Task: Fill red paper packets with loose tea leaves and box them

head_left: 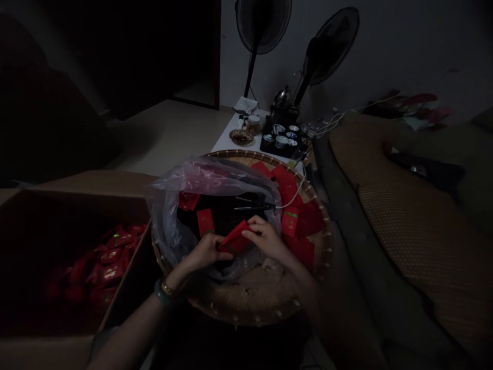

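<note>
Between both hands is a red packet (235, 239), tilted and held above a round woven basket tray (246, 303). My left hand (204, 251) pinches its lower left end; my right hand (264, 235) grips its upper right edge. Under them a clear plastic bag (165, 226) lies opened on the tray, with dark contents inside. Another red packet (205, 222) rests in the bag, just beyond my left hand. A slim black tool with a white cord (254, 207) lies across the bag's far right side. Several red packets and sheets (285, 185) cover the tray's right side.
At left stands an open cardboard box (127, 293) with many red packets (111, 272) in it. Beyond the tray, a white table (227, 139) bears a tea tray with cups (281, 142). Two fans (264, 25) stand behind. A seat with a woven mat (385, 195) is on the right.
</note>
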A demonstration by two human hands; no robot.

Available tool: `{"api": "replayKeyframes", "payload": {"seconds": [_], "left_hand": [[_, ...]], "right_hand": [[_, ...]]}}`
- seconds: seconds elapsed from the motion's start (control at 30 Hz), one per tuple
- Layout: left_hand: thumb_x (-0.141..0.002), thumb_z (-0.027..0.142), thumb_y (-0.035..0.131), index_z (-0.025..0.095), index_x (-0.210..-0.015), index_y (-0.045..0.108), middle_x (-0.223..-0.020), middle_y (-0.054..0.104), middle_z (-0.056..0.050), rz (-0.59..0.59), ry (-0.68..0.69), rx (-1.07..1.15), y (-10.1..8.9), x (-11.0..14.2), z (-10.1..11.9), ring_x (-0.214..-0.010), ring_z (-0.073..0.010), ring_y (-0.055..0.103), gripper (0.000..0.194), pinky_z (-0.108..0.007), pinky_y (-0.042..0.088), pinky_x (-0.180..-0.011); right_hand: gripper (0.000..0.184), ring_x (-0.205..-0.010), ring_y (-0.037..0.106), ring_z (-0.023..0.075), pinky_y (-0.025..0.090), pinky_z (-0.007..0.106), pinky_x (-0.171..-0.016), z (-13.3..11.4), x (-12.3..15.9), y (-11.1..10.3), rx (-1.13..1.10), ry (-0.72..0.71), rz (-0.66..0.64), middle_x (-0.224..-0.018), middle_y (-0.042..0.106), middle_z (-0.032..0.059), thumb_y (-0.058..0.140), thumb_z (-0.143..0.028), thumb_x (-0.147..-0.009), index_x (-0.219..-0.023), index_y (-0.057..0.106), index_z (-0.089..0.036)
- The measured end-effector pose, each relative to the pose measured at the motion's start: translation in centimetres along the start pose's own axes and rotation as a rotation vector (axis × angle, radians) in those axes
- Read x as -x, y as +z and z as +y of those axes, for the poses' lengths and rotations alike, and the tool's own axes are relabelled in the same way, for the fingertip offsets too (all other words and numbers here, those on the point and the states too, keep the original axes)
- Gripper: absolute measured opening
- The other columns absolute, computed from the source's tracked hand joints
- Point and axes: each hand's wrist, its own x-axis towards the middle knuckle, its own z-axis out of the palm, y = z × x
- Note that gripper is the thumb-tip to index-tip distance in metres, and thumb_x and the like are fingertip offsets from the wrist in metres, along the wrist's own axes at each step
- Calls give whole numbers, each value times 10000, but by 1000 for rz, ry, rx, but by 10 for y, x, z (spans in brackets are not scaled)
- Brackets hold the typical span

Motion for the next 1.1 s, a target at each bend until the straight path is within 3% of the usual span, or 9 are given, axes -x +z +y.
{"api": "replayKeyframes", "payload": {"seconds": [0.17, 0.23, 0.33, 0.4, 0.53, 0.6, 0.8, 0.93, 1.1], "left_hand": [[-598, 247, 726, 131, -794, 704, -655, 672, 21, 67, 38, 5, 2, -3, -9, -597, -141, 584, 229, -229, 453, -598], [-612, 243, 716, 135, -823, 708, -688, 687, 6, 151, 60, -43, 2, -4, -11, -628, -155, 600, 237, -239, 461, -612], [-625, 218, 705, 154, -834, 711, -765, 700, -12, 252, 113, -142, 4, -4, -10, -713, -171, 617, 218, -247, 466, -661], [-612, 204, 711, 153, -851, 703, -777, 690, -12, 236, 128, -140, 7, -3, -7, -715, -163, 611, 244, -240, 467, -656], [-625, 275, 715, 128, -934, 661, -671, 621, 24, 44, 38, 20, 13, -3, -5, -524, -100, 526, 347, -206, 437, -503], [-636, 302, 711, 116, -884, 662, -616, 586, 40, 7, 11, 57, 14, -3, -5, -486, -81, 488, 313, -187, 405, -466], [-611, 282, 742, 121, -780, 699, -635, 643, 26, 105, 90, 60, 12, -5, -4, -587, -111, 559, 238, -207, 440, -585], [-584, 208, 748, 135, -849, 719, -787, 715, -13, 152, 123, 15, 15, -4, 0, -742, -164, 629, 277, -248, 473, -722], [-541, 97, 709, 158, -878, 726, -867, 733, -31, 127, 158, -4, 16, -1, 1, -841, -195, 655, 342, -279, 485, -805]], "right_hand": [[141, -998, 506, 200, 423, 364, -875, -12, 6, -10, 223, -65, 123, -1039, 543, 66, 628, -300, -783, -874, 675, -204], [207, -1102, 448, 241, 392, 413, -939, -18, 10, -16, 338, -97, 49, -1092, 541, 79, 678, -296, -744, -931, 674, -207], [115, -1141, 421, 260, 395, 408, -950, -22, 11, -19, 442, -92, -143, -1061, 579, 93, 688, -245, -737, -815, 690, -161], [83, -1116, 447, 244, 408, 381, -938, -21, 9, -17, 461, -78, -219, -1032, 599, 101, 666, -218, -761, -766, 689, -138], [105, -1109, 462, 227, 401, 370, -950, -19, 4, -7, 456, -115, -293, -1024, 607, 96, 630, -218, -799, -777, 695, -139], [116, -1127, 452, 227, 396, 375, -959, -21, 4, -6, 452, -143, -319, -1044, 598, 94, 623, -233, -807, -786, 698, -148], [182, -1191, 393, 242, 401, 396, -962, -35, 13, -22, 519, -140, -209, -1076, 575, 83, 653, -265, -784, -951, 685, -202], [93, -1220, 374, 246, 391, 381, -985, -43, 19, -15, 628, -156, -305, -1034, 599, 80, 620, -158, -789, -803, 711, -175], [115, -1249, 351, 288, 395, 440, -984, -58, 26, -3, 725, -244, -335, -1076, 584, 96, 612, -165, -796, -871, 698, -163]]}}
